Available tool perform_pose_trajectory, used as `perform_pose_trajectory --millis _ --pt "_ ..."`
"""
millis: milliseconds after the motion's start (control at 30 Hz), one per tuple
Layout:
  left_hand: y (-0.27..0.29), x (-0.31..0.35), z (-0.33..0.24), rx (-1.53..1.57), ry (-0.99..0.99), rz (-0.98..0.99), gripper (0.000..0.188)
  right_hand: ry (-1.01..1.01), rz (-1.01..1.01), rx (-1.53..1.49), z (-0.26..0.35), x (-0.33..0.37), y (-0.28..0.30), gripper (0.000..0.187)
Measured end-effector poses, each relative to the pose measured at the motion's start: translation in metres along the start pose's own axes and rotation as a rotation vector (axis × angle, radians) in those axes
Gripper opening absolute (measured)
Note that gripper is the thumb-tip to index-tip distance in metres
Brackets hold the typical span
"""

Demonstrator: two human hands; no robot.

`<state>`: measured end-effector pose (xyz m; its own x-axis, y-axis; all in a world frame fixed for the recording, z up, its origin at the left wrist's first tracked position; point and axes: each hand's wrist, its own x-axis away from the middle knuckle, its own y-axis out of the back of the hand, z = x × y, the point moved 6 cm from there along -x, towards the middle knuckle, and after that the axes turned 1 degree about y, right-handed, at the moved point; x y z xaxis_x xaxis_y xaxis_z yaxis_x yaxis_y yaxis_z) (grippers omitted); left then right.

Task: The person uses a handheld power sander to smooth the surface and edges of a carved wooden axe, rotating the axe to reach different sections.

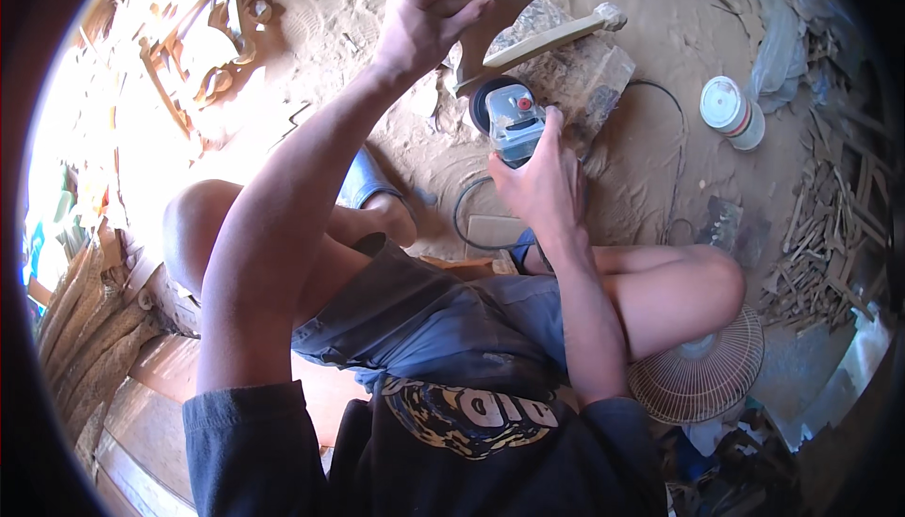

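From my distant post, I can see only one clear print: big pale letters [509,412] on the front of the dark shirt [415,484], set over a rounded yellowish design [419,413], and not all of them are plain. On the power tool [517,140] I notice a round red mark [525,103], but I cannot read any sign there. The white tub [722,102] carries a reddish band [747,121], too small for reading.

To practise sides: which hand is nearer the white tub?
Right. The right hand, holding the grinder, is left of the tub; the left hand, holding a curved piece, is farther left.
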<state>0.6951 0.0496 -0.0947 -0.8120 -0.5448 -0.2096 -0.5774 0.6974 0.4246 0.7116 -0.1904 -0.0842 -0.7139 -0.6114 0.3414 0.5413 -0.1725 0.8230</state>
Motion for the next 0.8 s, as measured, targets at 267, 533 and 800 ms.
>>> perform_pose_trajectory --millis 267,533,800 --pt "-0.004 0.002 0.001 0.052 0.055 0.072 0.044 -0.114 0.004 -0.039 0.002 -0.008 0.012 0.089" --pt "-0.006 0.003 0.005 0.042 0.106 0.057 0.048 -0.098 0.017 -0.046 -0.001 -0.01 0.006 0.089" --pt "-0.006 0.003 0.003 0.074 0.129 0.059 0.048 -0.096 -0.036 -0.068 -0.004 -0.017 0.012 0.089"
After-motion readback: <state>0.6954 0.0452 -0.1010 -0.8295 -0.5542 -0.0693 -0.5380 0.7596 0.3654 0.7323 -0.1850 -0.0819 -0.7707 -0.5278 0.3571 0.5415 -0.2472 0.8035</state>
